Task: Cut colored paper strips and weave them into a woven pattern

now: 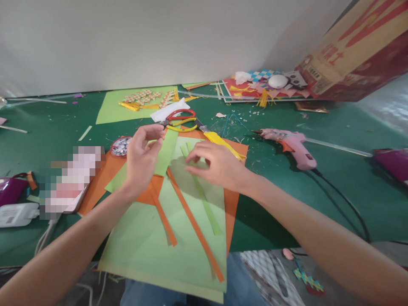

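My left hand (145,155) is raised over the paper, thumb and forefinger drawn together. A small orange bit shows at its fingertips, too small to make out. To the right, my right hand (218,165) hovers with bent fingers, a gap between thumb and forefinger and nothing seen in it. Below it lies a green paper strip (207,206) on pale green sheets (137,242). Two orange strips run beside it, a long one (196,225) and a shorter one (165,221) whose upper end is hidden near my left wrist. Orange sheets (232,212) show underneath.
Red- and yellow-handled scissors (181,111) and a yellow cutter knife (223,144) lie beyond my hands. A pink glue gun (290,142) with a cord is at right. A blurred-out phone (75,180), a round case (120,146) and woven paper pieces (143,97) are left and behind.
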Motion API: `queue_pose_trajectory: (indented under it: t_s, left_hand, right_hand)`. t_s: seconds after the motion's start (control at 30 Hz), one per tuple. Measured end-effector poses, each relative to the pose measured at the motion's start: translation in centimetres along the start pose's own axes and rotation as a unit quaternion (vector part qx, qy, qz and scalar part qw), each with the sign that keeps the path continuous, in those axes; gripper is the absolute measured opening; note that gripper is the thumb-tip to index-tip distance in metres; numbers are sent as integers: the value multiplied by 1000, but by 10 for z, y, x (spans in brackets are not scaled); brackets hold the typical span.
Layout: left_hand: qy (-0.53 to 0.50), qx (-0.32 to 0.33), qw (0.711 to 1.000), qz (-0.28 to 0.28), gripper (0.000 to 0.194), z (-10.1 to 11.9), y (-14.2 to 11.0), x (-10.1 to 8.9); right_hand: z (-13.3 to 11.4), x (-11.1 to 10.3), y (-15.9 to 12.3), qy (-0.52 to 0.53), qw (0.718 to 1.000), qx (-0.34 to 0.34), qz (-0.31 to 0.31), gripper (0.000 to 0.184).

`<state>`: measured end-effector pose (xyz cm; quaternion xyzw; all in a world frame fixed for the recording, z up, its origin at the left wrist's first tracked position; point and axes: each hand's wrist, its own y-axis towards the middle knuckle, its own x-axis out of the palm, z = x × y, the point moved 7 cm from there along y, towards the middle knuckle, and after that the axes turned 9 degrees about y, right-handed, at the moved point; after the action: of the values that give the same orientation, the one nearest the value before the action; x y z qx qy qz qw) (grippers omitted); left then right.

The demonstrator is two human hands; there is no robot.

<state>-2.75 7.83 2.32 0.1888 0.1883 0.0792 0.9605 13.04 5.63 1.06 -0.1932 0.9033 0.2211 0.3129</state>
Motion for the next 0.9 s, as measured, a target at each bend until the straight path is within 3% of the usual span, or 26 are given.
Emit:
queue_pose_trajectory:
  t_s: [0.1,0.23,0.67,0.9]
  left_hand:
    - [-3,13,1000,8,14,0,0,0]
    - [-18,14,1000,1,15,-2,0,1]
    - [-33,12,999,-19,14,-3,-2,5]
    - [-34,9,999,-30,12,-3,-3,7]
  right_hand:
    - [-15,15,-6,-32,993,-106,-51,39]
    - [-18,31,-12,-67,981,-142,-117,51]
    - [-22,36,-14,-63,973,-183,-124,44]
    - [-29,34,-12,19,977,-185,-101,14]
